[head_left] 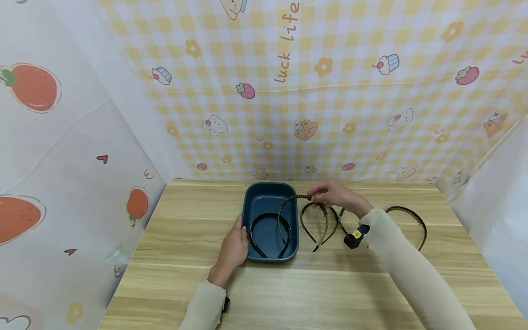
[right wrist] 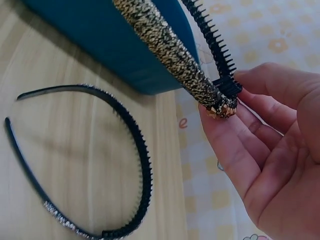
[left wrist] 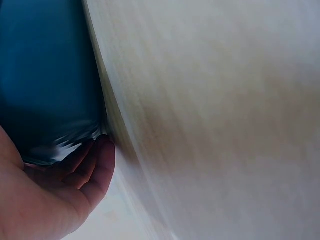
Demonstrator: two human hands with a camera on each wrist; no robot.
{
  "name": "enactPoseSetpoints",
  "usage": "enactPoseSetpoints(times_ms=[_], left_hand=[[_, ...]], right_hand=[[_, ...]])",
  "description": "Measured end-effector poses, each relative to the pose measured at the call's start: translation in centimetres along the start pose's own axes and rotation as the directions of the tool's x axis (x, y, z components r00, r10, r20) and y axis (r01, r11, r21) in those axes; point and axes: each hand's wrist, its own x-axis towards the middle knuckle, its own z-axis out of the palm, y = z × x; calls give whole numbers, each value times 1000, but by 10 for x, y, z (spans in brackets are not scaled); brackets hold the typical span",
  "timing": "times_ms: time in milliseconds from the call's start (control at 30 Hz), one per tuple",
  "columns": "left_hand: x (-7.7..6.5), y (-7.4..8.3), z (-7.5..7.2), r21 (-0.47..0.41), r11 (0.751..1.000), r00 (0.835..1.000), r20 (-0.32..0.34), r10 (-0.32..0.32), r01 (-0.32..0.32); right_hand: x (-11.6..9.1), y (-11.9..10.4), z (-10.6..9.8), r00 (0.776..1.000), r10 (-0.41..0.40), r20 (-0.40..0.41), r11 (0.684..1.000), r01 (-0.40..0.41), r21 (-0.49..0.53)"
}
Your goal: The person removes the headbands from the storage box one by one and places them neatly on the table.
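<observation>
My right hand pinches a glittery headband between thumb and fingertips, where its gold-and-black sequined part meets its black toothed part. In the head view, the held headband's left side hangs over the blue tray, its right side over the table. My left hand holds the outer left side of the blue tray, its curled fingers against the wall in the left wrist view. A black toothed headband lies inside the tray. Just right of the tray, another headband lies on the table, black with a glittery stretch.
Further right on the wooden table lie a headband partly hidden by my right wrist and another black toothed headband beyond my forearm. A patterned cloth backdrop rises along the table's back edge, close behind the tray.
</observation>
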Motion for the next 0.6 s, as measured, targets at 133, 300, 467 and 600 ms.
enactPoseSetpoints(times_ms=[133,300,467,600], left_hand=[[0,0,0,-10,1000,1000,5,-7,7],[0,1,0,-26,999,1000,18,-18,18],[0,3,-1,-31,999,1000,19,-22,22],[0,3,-2,-30,999,1000,16,-24,24]], right_hand=[[-3,7,-3,1000,-16,13,1000,16,1],[-10,16,-9,1000,-18,23,1000,18,7],[-17,24,-14,1000,-6,24,1000,6,6],[-24,29,-16,1000,-5,20,1000,5,-22]])
